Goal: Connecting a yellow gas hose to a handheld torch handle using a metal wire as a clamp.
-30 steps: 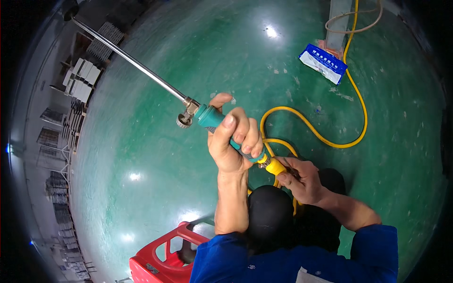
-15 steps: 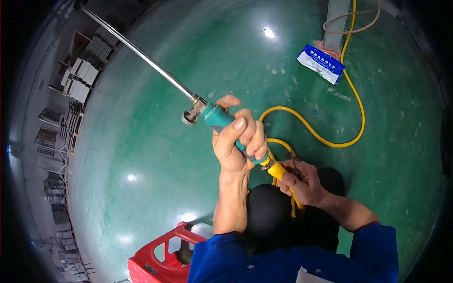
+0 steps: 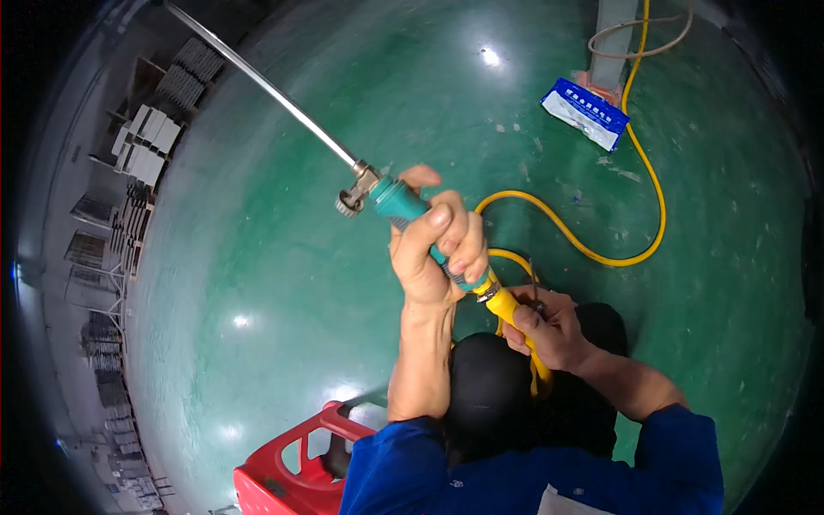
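Note:
A gas torch (image 3: 399, 202) with a teal handle, a brass-coloured valve with a knurled knob (image 3: 348, 204) and a long silver tube (image 3: 266, 87) slants up to the far left. My left hand (image 3: 433, 253) wraps round its handle, thumb on top. From the handle's lower end comes a yellow hose (image 3: 500, 305), with a metal clamp (image 3: 487, 293) at the joint. My right hand (image 3: 549, 330) is closed on this hose just below the clamp. A thin dark piece shows by its fingers; I cannot make out what it is.
The hose loops over the green floor (image 3: 292, 257) to a grey post (image 3: 609, 51) at the far right. A blue and white bag (image 3: 585, 114) lies beside the post. Near left stands a red plastic stool (image 3: 287, 463). Stacked goods (image 3: 146, 142) line the left wall.
The torch and my left hand have shifted very slightly to the right. Both hands keep their hold.

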Available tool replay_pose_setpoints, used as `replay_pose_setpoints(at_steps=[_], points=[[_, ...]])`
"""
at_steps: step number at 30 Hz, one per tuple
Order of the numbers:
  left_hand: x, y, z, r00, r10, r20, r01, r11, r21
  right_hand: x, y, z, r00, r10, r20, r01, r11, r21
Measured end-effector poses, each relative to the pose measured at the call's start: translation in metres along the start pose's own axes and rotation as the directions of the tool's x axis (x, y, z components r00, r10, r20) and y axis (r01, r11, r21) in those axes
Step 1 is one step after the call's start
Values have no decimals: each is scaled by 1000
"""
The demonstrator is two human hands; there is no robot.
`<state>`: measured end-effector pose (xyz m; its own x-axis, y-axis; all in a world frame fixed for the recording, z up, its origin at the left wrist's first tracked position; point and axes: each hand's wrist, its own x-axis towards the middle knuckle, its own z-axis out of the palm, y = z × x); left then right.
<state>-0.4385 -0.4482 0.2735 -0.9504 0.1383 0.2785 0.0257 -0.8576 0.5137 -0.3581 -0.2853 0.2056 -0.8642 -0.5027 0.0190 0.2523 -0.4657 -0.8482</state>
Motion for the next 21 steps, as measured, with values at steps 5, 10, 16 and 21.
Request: replay_pose_setpoints(at_steps=[5,10,16,21], points=[[-2,0,-6,1000,1,-7,-2,1000,-21,-2,-1,-4,999,-14,42,19,991,-134],[0,3,-9,1000,15,-17,-15,999,-34,3,0,-7,997,-71,40,79,966,-244],[-2,6,-9,999,45,20,-45,999,-11,8,-2,-8,990,-127,54,139,912,-387],[3,-5,-16,973,154,-172,-126,979,162,23,-5,-11,996,-77,44,89,894,-440]])
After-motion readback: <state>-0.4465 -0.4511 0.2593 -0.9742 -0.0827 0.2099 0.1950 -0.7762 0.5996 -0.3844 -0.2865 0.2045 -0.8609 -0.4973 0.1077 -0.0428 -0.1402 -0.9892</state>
